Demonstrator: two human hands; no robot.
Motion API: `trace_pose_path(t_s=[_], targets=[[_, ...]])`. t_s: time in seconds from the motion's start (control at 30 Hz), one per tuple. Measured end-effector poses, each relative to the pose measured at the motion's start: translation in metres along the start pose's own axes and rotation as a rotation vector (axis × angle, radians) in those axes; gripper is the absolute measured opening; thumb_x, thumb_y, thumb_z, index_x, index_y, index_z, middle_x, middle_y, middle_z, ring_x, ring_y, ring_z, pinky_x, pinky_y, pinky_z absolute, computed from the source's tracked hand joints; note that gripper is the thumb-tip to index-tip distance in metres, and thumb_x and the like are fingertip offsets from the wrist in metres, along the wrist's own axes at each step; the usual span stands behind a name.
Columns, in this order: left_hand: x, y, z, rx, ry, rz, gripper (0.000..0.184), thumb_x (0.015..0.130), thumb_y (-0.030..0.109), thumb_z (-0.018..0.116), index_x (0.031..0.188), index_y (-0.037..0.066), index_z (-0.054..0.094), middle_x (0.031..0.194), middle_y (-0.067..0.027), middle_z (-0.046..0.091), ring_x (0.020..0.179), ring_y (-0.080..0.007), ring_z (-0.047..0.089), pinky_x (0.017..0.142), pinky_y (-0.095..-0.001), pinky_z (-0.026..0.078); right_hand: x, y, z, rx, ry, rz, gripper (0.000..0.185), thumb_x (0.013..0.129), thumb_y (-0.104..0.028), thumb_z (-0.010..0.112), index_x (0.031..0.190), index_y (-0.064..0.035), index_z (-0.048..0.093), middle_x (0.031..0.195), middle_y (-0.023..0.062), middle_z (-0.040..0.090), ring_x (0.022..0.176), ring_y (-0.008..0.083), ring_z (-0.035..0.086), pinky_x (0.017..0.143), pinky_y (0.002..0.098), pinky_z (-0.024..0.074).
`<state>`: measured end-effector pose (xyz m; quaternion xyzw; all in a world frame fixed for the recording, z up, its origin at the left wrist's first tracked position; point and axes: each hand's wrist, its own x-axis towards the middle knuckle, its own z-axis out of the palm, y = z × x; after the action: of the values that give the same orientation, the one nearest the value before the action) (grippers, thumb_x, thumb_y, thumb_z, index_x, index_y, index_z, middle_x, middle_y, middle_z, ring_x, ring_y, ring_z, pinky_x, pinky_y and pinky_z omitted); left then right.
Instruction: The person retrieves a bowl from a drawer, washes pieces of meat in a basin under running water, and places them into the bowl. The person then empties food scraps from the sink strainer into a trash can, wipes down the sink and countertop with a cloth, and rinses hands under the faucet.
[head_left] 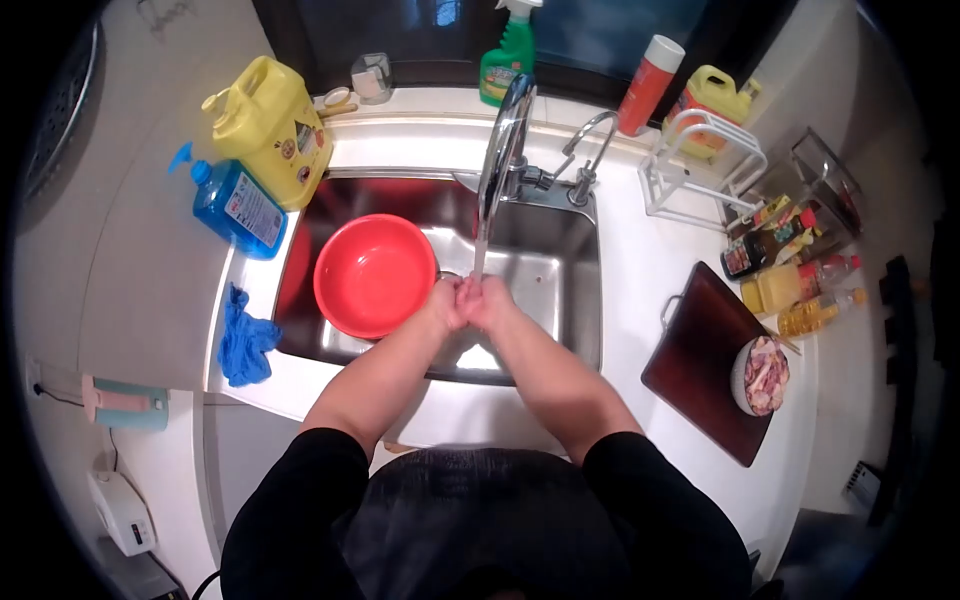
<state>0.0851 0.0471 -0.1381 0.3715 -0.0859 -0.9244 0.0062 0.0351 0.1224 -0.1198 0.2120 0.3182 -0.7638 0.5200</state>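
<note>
My left hand (449, 304) and my right hand (486, 299) are pressed together over the sink (540, 265), directly below the chrome faucet (494, 150). A thin stream of water seems to run from its spout onto them. The fingers look curled in against each other; whether anything lies between them is hidden. Just left of my left hand, a red plastic basin (372, 275) sits in the sink, with nothing seen inside it.
Left of the sink are a blue pump bottle (243, 208), a yellow jug (275, 130) and blue gloves (247, 340). On the right, a bowl of raw meat (762, 376) rests on a dark cutting board (700, 355), near several sauce bottles (770, 245). A green spray bottle (507, 62) stands behind the faucet.
</note>
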Motion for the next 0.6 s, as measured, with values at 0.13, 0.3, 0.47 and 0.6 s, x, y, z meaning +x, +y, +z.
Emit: trace_pose_path(t_s=[0.13, 0.3, 0.47, 0.6], targets=[[-0.011, -0.006, 0.035, 0.325, -0.087, -0.012, 0.024, 0.084, 0.026, 0.039, 0.083, 0.005, 0.052, 0.085, -0.0109, 0.057, 0.077, -0.0223, 0.057, 0.071, -0.034, 0.048, -0.04, -0.042, 0.031, -1.028, -0.072, -0.109, 0.015, 0.074, -0.004, 0.045, 0.084, 0.0008, 0.055, 0.067, 0.0092, 0.053, 0.054, 0.0184, 0.053, 0.047, 0.0274, 0.0453], [0.006, -0.009, 0.053, 0.175, -0.057, 0.113, 0.014, 0.084, 0.006, 0.042, 0.093, -0.003, 0.05, 0.084, -0.011, 0.054, 0.076, -0.0216, 0.056, 0.073, -0.0316, 0.05, -0.026, -0.14, 0.047, -1.759, 0.16, -0.617, 0.036, 0.067, -0.01, 0.054, 0.102, 0.0004, 0.055, 0.09, 0.0153, 0.06, 0.071, 0.023, 0.057, 0.06, 0.032, 0.0466], [-0.058, 0.004, 0.084, 0.634, -0.073, 0.212, 0.014, 0.082, 0.005, 0.046, 0.093, -0.002, 0.051, 0.086, -0.0097, 0.055, 0.079, -0.0195, 0.056, 0.074, -0.0295, 0.048, 0.016, -0.205, 0.057, -1.331, 0.483, -0.858, 0.05, 0.064, -0.006, 0.053, 0.112, 0.0054, 0.042, 0.099, 0.0202, 0.054, 0.093, 0.0306, 0.051, 0.079, 0.0354, 0.0394], [-0.079, 0.02, 0.087, 1.1, -0.153, 0.202, 0.018, 0.081, 0.008, 0.049, 0.097, 0.002, 0.053, 0.092, -0.0055, 0.056, 0.082, -0.0125, 0.054, 0.07, -0.0243, 0.044, -0.034, -0.2, 0.074, -1.525, 0.222, -0.793, 0.066, 0.069, -0.006, 0.051, 0.13, -0.0042, 0.027, 0.119, 0.0204, 0.045, 0.105, 0.0266, 0.047, 0.086, 0.0289, 0.0368]])
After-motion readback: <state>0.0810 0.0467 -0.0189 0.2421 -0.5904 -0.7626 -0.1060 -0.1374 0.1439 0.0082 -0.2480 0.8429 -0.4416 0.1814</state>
